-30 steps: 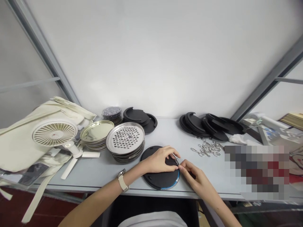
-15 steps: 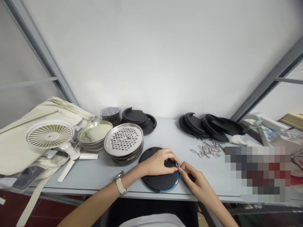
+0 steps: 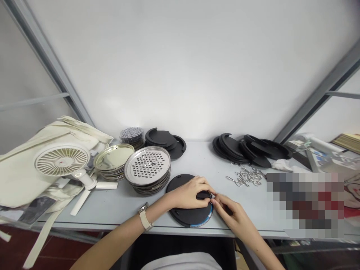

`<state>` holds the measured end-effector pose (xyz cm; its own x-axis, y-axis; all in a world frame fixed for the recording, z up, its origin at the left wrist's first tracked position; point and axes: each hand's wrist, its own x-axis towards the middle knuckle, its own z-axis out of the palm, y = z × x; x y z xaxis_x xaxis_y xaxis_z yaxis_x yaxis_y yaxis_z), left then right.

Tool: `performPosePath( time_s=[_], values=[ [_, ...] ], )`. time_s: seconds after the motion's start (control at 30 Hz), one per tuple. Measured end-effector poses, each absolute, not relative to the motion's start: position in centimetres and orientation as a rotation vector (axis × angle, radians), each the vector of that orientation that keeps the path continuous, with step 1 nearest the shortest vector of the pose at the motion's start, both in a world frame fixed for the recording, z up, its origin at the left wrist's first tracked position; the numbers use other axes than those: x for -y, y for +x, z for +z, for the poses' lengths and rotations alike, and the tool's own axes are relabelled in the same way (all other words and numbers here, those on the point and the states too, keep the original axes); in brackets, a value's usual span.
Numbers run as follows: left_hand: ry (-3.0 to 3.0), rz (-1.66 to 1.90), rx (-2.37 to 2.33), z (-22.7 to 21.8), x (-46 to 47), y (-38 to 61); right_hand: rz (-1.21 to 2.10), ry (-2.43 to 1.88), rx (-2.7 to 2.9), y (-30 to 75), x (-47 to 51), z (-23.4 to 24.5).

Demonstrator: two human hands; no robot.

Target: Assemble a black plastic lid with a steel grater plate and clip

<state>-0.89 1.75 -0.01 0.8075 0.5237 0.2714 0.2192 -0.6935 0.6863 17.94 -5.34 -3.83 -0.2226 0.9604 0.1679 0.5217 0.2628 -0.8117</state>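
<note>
A black round disc (image 3: pixel 185 214) lies near the table's front edge, with a blue strip (image 3: pixel 206 218) along its lower right rim. Across its top rests my left hand (image 3: pixel 191 193), thumb and fingers curved in and closed at the disc's right edge. My right hand (image 3: pixel 227 210) pinches a small metal piece at that same edge; it looks like a wire loop, mostly covered by fingertips. Similar metal loops (image 3: pixel 247 176) lie in a loose pile behind my right hand. Just left of the disc stands a stack of round metal grater plates (image 3: pixel 147 167).
Gold-coloured round lids (image 3: pixel 114 157) are stacked farther left, beside a white fan (image 3: pixel 63 161) and a cream bag (image 3: pixel 25 168). Black round holders (image 3: pixel 160 138) sit by the wall, with more black holders (image 3: pixel 232 148) at right. A tub (image 3: pixel 131 133) holds small pieces.
The fingertips of both hands have shifted slightly at the disc's right edge, and the metal piece is more covered now. The view has moved a little; the disc stays in place.
</note>
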Motion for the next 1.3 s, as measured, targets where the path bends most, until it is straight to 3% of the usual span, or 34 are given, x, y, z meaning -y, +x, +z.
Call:
performPosePath(
  time_s=[0.93,1.3],
  values=[
    [2.147,0.665,-0.653,0.0,-2.1,-0.7,0.688,-1.197,1.925,17.7,5.6,-3.4],
    [1.777,0.639,-0.567,-0.5,-2.6,-0.6,0.711,-1.231,1.771,18.2,5.4,-3.2]
  ],
)
